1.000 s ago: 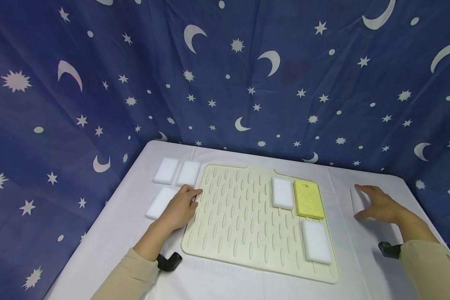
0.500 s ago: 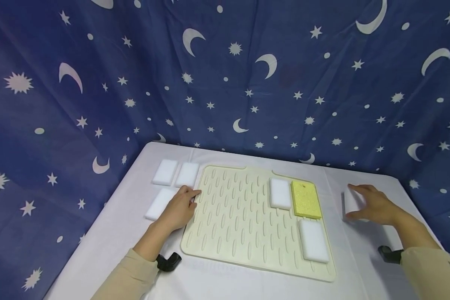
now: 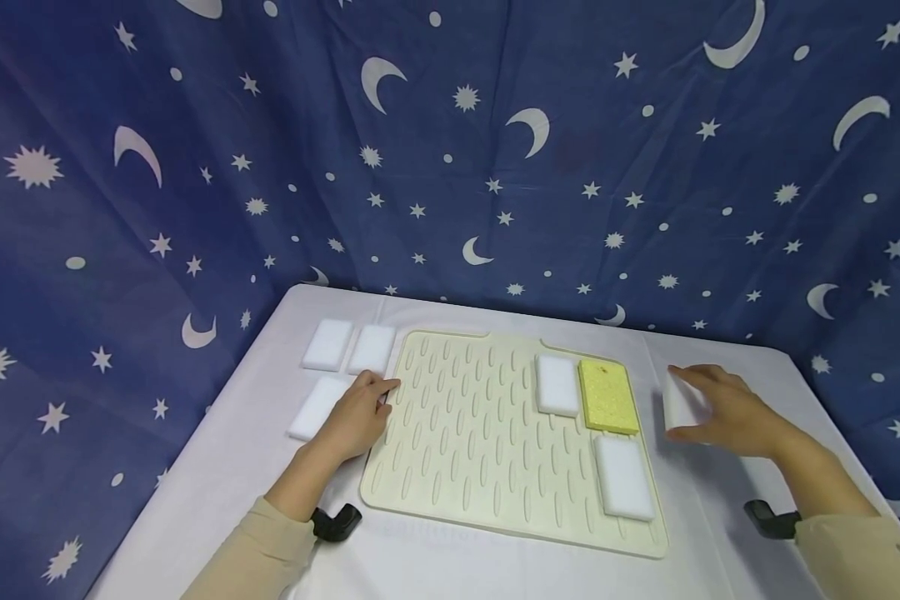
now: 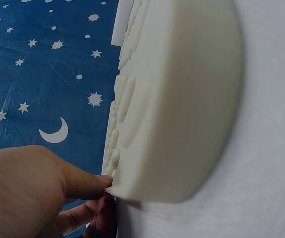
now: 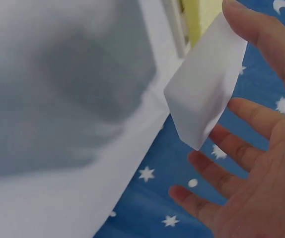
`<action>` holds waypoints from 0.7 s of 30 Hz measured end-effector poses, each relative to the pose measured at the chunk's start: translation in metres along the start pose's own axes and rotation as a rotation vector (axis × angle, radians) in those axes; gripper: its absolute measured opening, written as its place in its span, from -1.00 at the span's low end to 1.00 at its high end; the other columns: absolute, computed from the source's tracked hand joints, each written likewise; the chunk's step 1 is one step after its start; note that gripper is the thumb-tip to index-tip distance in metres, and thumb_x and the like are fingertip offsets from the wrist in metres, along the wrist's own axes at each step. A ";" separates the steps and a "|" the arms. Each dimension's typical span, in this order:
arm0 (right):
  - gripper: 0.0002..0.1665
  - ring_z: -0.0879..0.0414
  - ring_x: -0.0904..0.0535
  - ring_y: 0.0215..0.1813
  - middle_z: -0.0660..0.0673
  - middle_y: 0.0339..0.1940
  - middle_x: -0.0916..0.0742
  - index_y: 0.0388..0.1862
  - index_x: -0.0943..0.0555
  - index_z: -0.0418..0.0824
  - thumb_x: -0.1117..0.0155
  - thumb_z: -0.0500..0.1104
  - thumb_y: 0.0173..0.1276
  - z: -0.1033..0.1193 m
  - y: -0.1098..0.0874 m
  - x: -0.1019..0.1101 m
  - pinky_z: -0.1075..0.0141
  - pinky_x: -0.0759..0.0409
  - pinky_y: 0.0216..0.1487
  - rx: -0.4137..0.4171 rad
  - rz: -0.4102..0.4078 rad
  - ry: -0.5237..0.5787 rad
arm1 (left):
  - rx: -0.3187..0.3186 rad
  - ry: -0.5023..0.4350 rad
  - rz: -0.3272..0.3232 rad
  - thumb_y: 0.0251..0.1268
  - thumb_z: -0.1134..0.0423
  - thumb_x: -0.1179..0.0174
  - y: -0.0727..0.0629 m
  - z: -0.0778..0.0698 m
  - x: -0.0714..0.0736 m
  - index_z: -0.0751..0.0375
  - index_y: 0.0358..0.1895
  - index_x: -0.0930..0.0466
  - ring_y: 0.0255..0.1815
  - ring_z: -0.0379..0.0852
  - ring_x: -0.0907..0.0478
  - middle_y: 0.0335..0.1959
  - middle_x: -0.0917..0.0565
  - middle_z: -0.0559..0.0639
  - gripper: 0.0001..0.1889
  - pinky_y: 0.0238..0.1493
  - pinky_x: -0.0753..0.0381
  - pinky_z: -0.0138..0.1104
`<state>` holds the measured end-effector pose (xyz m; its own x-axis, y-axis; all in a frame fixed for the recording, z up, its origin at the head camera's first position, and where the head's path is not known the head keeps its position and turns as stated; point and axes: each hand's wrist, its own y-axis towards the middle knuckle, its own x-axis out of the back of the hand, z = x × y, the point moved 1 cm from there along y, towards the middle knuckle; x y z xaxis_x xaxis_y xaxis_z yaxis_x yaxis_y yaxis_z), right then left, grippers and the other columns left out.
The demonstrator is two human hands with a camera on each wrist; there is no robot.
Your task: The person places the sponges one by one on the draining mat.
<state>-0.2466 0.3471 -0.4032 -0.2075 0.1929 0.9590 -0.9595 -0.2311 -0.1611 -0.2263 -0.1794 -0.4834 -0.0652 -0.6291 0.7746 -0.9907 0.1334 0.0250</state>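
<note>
In the head view, a cream ridged drying mat (image 3: 487, 467) lies on the table. My left hand (image 3: 360, 417) is at its left edge; in the left wrist view the thumb and fingers pinch the mat's rim (image 4: 147, 163). My right hand (image 3: 738, 412) grips a white sponge block (image 3: 678, 404) between thumb and fingers, above the cloth and just right of the mat. In the right wrist view this sponge (image 5: 207, 84) is tilted and off the table. On the mat's right side sit a yellow sponge (image 3: 607, 396) and two white sponges, one beside it (image 3: 557, 385), one nearer me (image 3: 624, 477).
Several white sponges lie left of the mat: two at the back, a left one (image 3: 327, 344) and a right one (image 3: 372, 348), and a third (image 3: 318, 407) partly behind my left hand. A white cloth (image 3: 217, 508) covers the table. A blue star-and-moon curtain (image 3: 450, 150) hangs behind.
My right hand has lifted the white sponge from the cloth and carried it left, closer to the mat. The left hand has stayed at the mat's edge.
</note>
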 end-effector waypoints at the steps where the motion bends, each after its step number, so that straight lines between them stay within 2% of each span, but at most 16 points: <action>1: 0.43 -0.53 -0.20 0.41 -0.53 0.51 -0.27 0.64 -0.22 -0.24 -0.64 0.40 -0.06 0.003 -0.001 0.000 -0.55 -0.31 0.27 0.009 -0.004 -0.003 | -0.001 0.000 0.000 0.48 0.40 -0.16 0.000 0.000 0.000 0.33 0.41 -0.51 -0.18 -0.13 -0.49 0.12 -0.53 0.16 -0.53 -0.08 -0.51 -0.23; 15: 0.32 -0.38 -0.32 0.41 -0.36 0.49 -0.40 0.63 -0.29 -0.16 -0.65 0.35 0.00 0.043 -0.011 0.001 -0.44 -0.37 0.28 0.164 -0.056 -0.025 | 0.004 0.007 -0.001 0.49 0.39 -0.15 -0.001 -0.001 0.000 0.31 0.41 -0.51 -0.16 -0.12 -0.49 0.15 -0.53 0.15 -0.54 -0.05 -0.52 -0.22; 21: 0.30 -0.37 -0.33 0.42 -0.33 0.48 -0.42 0.62 -0.30 -0.14 -0.65 0.35 0.00 0.054 -0.013 -0.001 -0.42 -0.38 0.30 0.183 -0.069 -0.033 | 0.002 0.004 0.002 0.49 0.39 -0.15 -0.001 -0.001 0.001 0.30 0.42 -0.51 -0.16 -0.12 -0.49 0.15 -0.53 0.16 -0.53 -0.06 -0.53 -0.22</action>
<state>-0.2236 0.2988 -0.3895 -0.1329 0.1839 0.9739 -0.9202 -0.3880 -0.0523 -0.2256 -0.1788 -0.4822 -0.0664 -0.6255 0.7774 -0.9909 0.1327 0.0222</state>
